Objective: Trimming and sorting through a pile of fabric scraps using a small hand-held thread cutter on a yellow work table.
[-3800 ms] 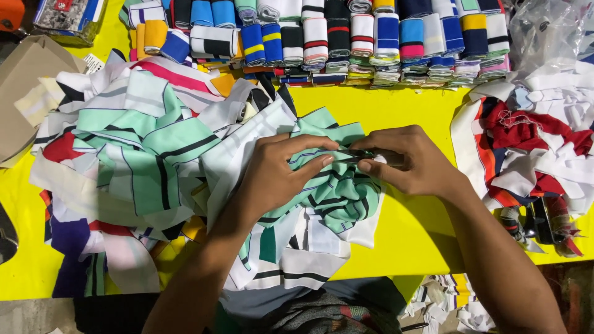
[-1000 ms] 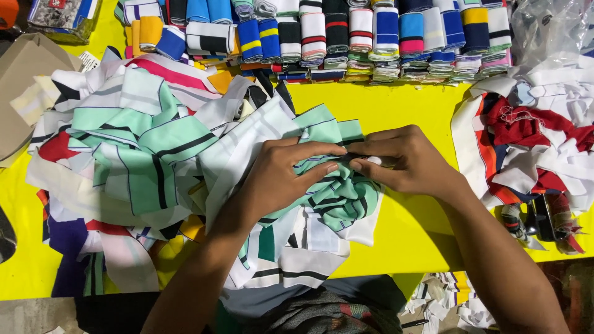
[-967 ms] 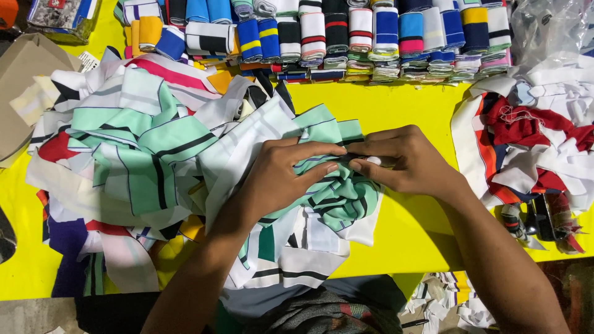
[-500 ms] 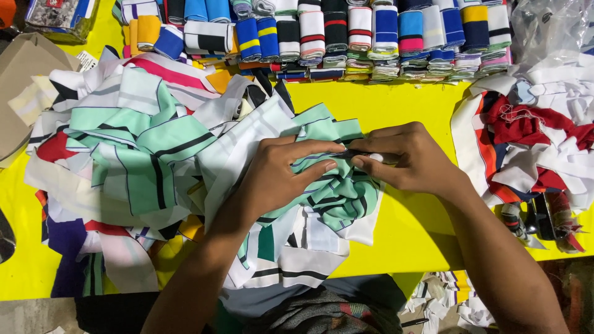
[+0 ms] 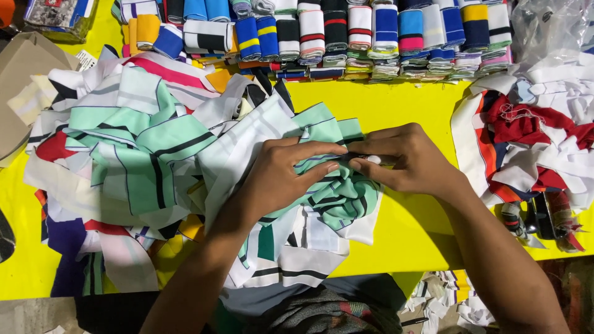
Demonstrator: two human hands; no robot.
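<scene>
A mint-green fabric piece with dark and white stripes (image 5: 334, 195) lies bunched at the middle of the yellow table (image 5: 405, 232). My left hand (image 5: 281, 176) presses down on it and pinches its upper edge. My right hand (image 5: 402, 158) grips the same edge from the right, fingertips almost meeting those of the left. A heap of similar striped cut pieces (image 5: 136, 161) spreads to the left of my hands.
A row of folded striped knit collars (image 5: 346, 31) lines the far edge. Red and white fabric scraps (image 5: 538, 139) pile at the right, with clear plastic (image 5: 550, 31) behind them. A cardboard box (image 5: 21, 80) sits far left. Small offcuts (image 5: 458, 303) lie on the floor.
Both hands stay on the green striped piece; the fingers have shifted slightly along its upper edge and the cloth is bunched a little tighter.
</scene>
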